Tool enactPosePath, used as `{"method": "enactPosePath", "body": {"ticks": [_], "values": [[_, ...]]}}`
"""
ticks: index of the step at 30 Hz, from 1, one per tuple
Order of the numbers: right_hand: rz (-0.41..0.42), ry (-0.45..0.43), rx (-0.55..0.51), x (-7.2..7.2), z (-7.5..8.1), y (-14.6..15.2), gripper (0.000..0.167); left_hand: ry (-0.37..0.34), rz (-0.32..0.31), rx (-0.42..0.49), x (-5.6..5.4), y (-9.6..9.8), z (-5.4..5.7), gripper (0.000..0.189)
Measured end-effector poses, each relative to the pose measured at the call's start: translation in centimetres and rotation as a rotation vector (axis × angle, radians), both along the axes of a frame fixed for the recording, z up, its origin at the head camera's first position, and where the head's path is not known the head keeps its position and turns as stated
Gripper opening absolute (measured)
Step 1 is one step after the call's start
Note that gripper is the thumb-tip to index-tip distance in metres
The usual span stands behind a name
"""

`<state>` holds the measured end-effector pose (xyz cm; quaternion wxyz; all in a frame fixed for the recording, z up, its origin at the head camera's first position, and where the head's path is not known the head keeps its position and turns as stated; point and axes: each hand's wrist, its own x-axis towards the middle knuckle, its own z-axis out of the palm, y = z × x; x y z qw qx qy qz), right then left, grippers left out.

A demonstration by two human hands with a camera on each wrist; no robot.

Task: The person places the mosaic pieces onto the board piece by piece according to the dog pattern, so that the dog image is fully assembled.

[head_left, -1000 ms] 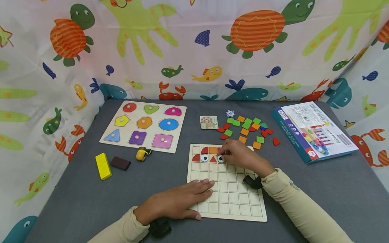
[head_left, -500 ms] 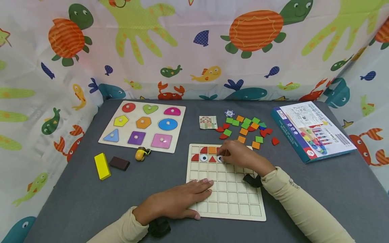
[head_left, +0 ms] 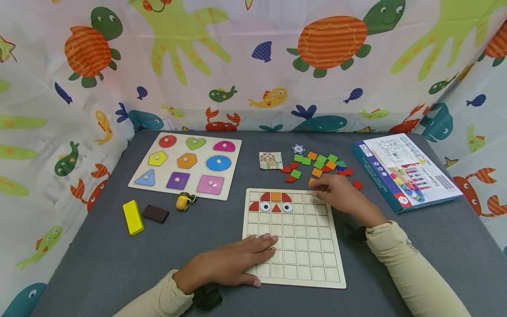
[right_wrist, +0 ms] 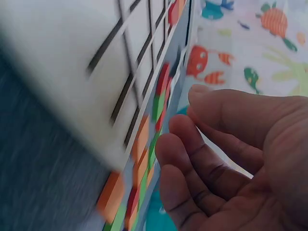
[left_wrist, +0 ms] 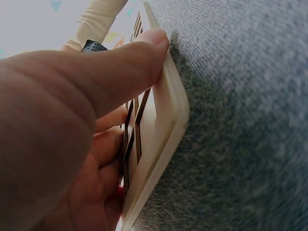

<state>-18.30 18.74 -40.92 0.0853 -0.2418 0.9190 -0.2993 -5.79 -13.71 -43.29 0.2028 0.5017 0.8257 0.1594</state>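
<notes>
A pale wooden grid board (head_left: 301, 244) lies on the grey table. My left hand (head_left: 233, 259) rests on its lower left part, fingers extended; in the left wrist view the thumb (left_wrist: 149, 53) lies on the board's border. Along the top left cells sit red curved pieces (head_left: 254, 206), an orange square (head_left: 276, 197), a red triangle (head_left: 276, 208) and two round eye pieces (head_left: 287, 207). My right hand (head_left: 342, 193) hovers over the top right corner, fingers loosely bent and holding nothing. Just beyond it are loose green (head_left: 295, 174), orange and red pieces, some hidden behind the hand.
A small picture card (head_left: 270, 160) and a poker chip (head_left: 299, 149) lie behind the board. At the right is a boxed game (head_left: 408, 171). To the left are a shape puzzle (head_left: 158, 188), a yellow block (head_left: 134, 217), a dark block (head_left: 156, 213) and a small toy figure (head_left: 182, 201).
My right hand has let go of the second eye piece, now fully visible in its cell, and moved right toward the loose pieces. The left hand stays in place on the board.
</notes>
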Motion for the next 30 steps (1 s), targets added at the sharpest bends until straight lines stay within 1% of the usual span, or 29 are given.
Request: {"method": "enactPosePath", "body": {"ticks": [4, 7, 11, 13, 16, 19, 21, 26, 30], "values": [[-0.057, 0.007, 0.014, -0.3, -0.1, 1.9, 0.023, 0.006, 0.002, -0.002, 0.0, 0.0, 0.1, 0.074], [-0.116, 0.02, 0.063, -0.5, -0.2, 3.4, 0.025, 0.009, 0.001, -0.001, 0.0, 0.0, 0.1, 0.073], [-0.175, 0.052, 0.115, -0.6, -0.5, 5.3, 0.03, 0.005, -0.004, 0.003, 0.0, 0.0, 0.1, 0.074], [-0.186, 0.057, 0.122, -0.7, -0.7, 6.1, 0.032, -0.003, -0.004, 0.002, 0.0, 0.0, 0.1, 0.074], [-0.206, 0.029, 0.135, -0.7, -1.0, 7.0, 0.035, -0.015, 0.0, -0.002, 0.0, 0.0, 0.1, 0.074], [-0.205, 0.009, 0.161, -0.7, -1.2, 7.5, 0.035, -0.014, 0.002, -0.003, 0.1, 0.0, 0.1, 0.073], [-0.199, 0.013, 0.172, -0.8, -1.4, 7.8, 0.034, -0.013, 0.002, -0.002, 0.1, 0.0, 0.0, 0.074], [-0.197, 0.02, 0.2, -1.0, -1.4, 8.3, 0.027, -0.01, -0.001, 0.003, 0.1, 0.0, 0.0, 0.074], [-0.225, -0.027, 0.19, -1.1, -1.1, 8.2, 0.019, 0.0, -0.005, 0.008, 0.1, 0.0, 0.0, 0.074]]}}
